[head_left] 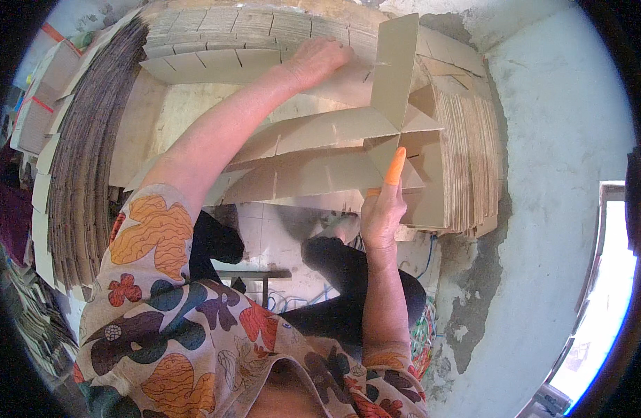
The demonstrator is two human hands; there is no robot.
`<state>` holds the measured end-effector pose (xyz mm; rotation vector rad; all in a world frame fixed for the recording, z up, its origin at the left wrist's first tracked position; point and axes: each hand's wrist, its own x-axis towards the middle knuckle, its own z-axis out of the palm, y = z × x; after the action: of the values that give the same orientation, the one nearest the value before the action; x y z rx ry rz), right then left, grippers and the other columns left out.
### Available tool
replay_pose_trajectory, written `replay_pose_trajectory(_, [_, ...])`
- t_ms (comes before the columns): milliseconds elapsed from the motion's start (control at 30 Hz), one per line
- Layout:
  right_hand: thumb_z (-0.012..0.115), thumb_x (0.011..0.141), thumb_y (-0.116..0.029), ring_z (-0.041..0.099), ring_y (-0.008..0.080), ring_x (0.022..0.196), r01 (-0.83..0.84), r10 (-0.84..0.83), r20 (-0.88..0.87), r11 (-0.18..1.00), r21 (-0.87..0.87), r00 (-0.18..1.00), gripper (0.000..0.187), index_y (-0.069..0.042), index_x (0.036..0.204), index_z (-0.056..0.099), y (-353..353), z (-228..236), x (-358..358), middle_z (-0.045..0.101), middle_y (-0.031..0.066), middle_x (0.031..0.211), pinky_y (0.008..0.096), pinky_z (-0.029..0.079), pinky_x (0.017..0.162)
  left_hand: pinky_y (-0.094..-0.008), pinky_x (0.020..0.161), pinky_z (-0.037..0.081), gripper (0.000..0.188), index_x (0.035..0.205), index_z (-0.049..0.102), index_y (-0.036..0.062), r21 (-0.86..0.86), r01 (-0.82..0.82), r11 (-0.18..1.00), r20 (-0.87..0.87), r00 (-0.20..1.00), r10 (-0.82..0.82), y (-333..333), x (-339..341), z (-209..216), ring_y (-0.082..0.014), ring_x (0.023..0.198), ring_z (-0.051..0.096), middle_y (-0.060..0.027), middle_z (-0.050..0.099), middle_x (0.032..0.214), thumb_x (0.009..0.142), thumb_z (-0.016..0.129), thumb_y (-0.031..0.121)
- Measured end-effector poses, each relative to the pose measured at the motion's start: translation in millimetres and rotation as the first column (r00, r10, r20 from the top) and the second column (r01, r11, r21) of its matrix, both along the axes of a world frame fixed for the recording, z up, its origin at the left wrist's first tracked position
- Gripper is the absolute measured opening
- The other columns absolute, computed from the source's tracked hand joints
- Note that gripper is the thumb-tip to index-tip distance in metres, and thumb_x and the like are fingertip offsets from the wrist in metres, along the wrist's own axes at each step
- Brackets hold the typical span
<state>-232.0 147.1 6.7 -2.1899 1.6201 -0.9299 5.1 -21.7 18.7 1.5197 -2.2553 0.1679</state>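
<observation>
My right hand (385,217), with an orange finger cot on one raised fingertip, grips the near side of a partly joined cardboard divider (299,172). Two long strips in that divider run leftward, and shorter pieces cross them at its right end. One crosspiece (395,66) stands tall above the joint. Farther off, my left hand (320,61) is closed with curled fingers at a slotted cardboard strip (223,64), in front of the back stack of slotted strips (264,26). Its fingertips are partly hidden.
Packed cardboard pieces (466,160) stand at the right beside a peeling wall (564,139). A long stack of cardboard (90,153) curves along the left. Below are my dark-trousered legs, a metal frame (264,275) and loose blue cords. A bright opening (599,299) lies at far right.
</observation>
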Motion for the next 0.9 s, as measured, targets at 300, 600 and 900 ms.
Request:
replay_pose_trajectory(300, [0.048,0.076,0.012,0.062,0.0366,0.090,-0.003,0.004,-0.097,1.000,0.011,0.995,0.078,-0.013,0.145,0.019,2,0,-5,0.058,0.0205,0.111,0.0399,0.052,0.074,-0.0406,0.070,0.051,0.012,0.088,0.055,0.0065,-0.115,0.044,0.992,-0.003,0.999,-0.044,8,-1,9,-0.0302,0.087,0.058,-0.0123,0.059,0.082,0.077,0.054,0.005])
replay_pose_trajectory(600, [0.047,0.073,0.016,0.062,0.0372,0.081,-0.029,0.034,-0.166,0.999,0.032,0.986,0.083,-0.014,0.145,0.019,11,18,-11,0.058,0.0215,0.105,0.0405,0.052,0.069,-0.0416,0.067,0.049,0.011,0.089,0.053,0.0051,-0.144,0.097,0.985,-0.024,0.995,-0.101,20,-1,17,-0.0306,0.083,0.058,-0.0137,0.057,0.079,0.078,0.053,0.004])
replay_pose_trajectory(900, [0.050,0.071,0.013,0.061,0.0392,0.075,-0.060,0.059,-0.162,0.998,0.002,0.985,0.074,-0.009,0.138,0.029,34,17,-19,0.058,0.0239,0.102,0.0419,0.051,0.063,-0.0436,0.060,0.046,0.001,0.077,0.051,0.0026,-0.121,0.136,0.983,-0.169,0.973,-0.155,50,-16,25,-0.0328,0.074,0.058,-0.0138,0.057,0.074,0.077,0.052,0.002])
